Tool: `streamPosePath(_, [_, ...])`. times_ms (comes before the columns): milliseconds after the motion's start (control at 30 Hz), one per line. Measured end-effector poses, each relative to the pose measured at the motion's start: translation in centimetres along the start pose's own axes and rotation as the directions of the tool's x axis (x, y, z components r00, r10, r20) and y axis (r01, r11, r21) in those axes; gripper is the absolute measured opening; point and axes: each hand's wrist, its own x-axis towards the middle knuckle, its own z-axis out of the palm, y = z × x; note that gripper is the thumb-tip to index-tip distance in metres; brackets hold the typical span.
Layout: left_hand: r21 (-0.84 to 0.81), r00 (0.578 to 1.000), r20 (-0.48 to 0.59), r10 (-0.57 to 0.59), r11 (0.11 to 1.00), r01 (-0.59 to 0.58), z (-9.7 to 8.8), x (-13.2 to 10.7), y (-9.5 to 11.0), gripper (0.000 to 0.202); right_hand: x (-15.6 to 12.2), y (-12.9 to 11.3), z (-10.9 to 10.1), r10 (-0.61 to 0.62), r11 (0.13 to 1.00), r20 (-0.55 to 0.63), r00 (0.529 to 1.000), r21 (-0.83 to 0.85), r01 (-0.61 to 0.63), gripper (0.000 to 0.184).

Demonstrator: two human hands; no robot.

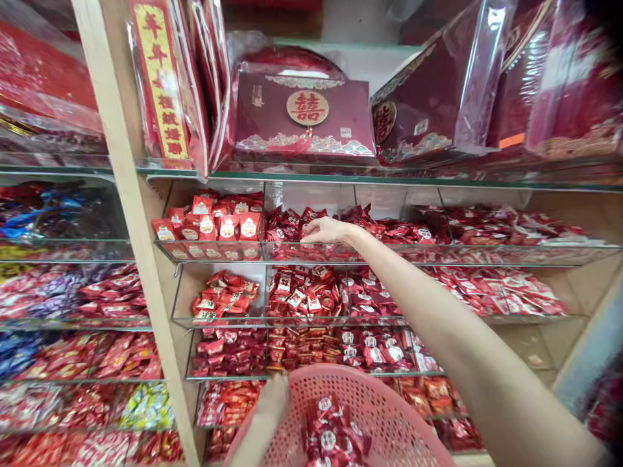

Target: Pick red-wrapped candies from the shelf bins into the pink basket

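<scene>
A pink perforated plastic basket (403, 395) is at the bottom centre, with a heap of dark red wrapped candies (327, 441) with round white labels inside. My left hand (273, 397), blurred, grips the basket's left rim. My right arm stretches up across the shelves, and my right hand (324, 230) is in the second compartment of the top candy row. Its fingers are curled at red wrapped candies (287, 220) just behind the clear front panel. Whatever lies inside those fingers is hidden.
Clear-walled bins of red candies fill the rows below, including red packets (228, 227) on the left. A glass shelf (311, 176) above carries maroon gift boxes (272, 110) and a red-and-yellow banner pack (163, 84). A wooden upright (129, 194) divides off more candy bins.
</scene>
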Motion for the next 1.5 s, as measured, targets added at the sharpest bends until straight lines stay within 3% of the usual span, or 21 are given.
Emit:
streamPosePath(200, [-0.014,1.000,-0.014,0.013,1.000,-0.013,-0.1,-0.4,-0.2,0.048,0.5,0.7,0.0,0.059,0.995,0.135,0.989,0.070,-0.069,0.048])
streamPosePath(300, [0.010,1.000,0.004,0.010,1.000,-0.010,-0.4,-0.7,-0.1,0.049,0.8,0.1,-0.2,0.113,0.993,0.171,0.979,0.008,-0.116,0.051])
streamPosePath(433, [0.023,1.000,0.007,0.004,1.000,-0.004,-0.7,-0.9,-0.1,0.049,0.9,-0.4,-0.1,0.139,0.989,0.102,0.985,-0.068,-0.132,0.040])
streamPosePath(600, [0.007,1.000,0.015,0.010,1.000,-0.011,-1.1,-1.0,0.0,0.046,0.1,-0.2,0.9,0.161,0.982,-0.041,0.986,0.104,-0.156,0.030])
streamPosePath(800, [0.007,1.000,0.022,0.009,1.000,-0.009,-1.9,-1.4,0.3,0.045,-0.6,0.0,0.8,0.118,0.879,-0.280,0.953,0.476,0.031,0.028])
streamPosePath(900, [-0.014,1.000,0.012,0.020,1.000,-0.020,-2.1,-1.5,0.2,0.044,-2.1,-0.4,0.2,0.107,0.792,-0.459,0.882,0.576,0.204,0.034])
streamPosePath(1000, [-0.026,1.000,0.004,0.029,0.999,-0.029,-1.9,-1.3,0.2,0.041,-5.5,-0.9,0.8,0.045,0.710,-0.569,0.821,0.597,0.375,0.039])
streamPosePath(1100, [-0.006,0.999,-0.008,0.040,0.999,-0.040,-1.4,-1.1,0.2,0.041,-10.3,-0.9,3.7,-0.071,0.692,-0.484,0.872,0.606,0.392,0.038])
streamPosePath(1167, [0.012,0.999,-0.014,0.048,0.999,-0.048,-0.9,-0.9,0.2,0.041,-13.3,0.1,7.2,-0.129,0.736,-0.309,0.942,0.607,0.300,0.035])
streamPosePath(1267, [0.016,0.998,-0.018,0.058,0.998,-0.057,-0.5,-0.7,0.2,0.042,-17.0,3.2,13.5,-0.162,0.852,-0.067,0.984,0.494,0.174,0.028])
streamPosePath(1400, [0.005,0.998,-0.022,0.064,0.998,-0.064,-0.7,-0.9,0.2,0.043,-20.2,8.0,21.1,-0.098,0.964,0.190,0.977,0.262,0.046,0.028])
streamPosePath(1500, [0.006,0.998,-0.009,0.058,0.998,-0.058,-1.1,-1.3,0.3,0.040,-21.9,10.0,24.3,-0.057,0.995,0.351,0.935,0.095,0.025,0.035])
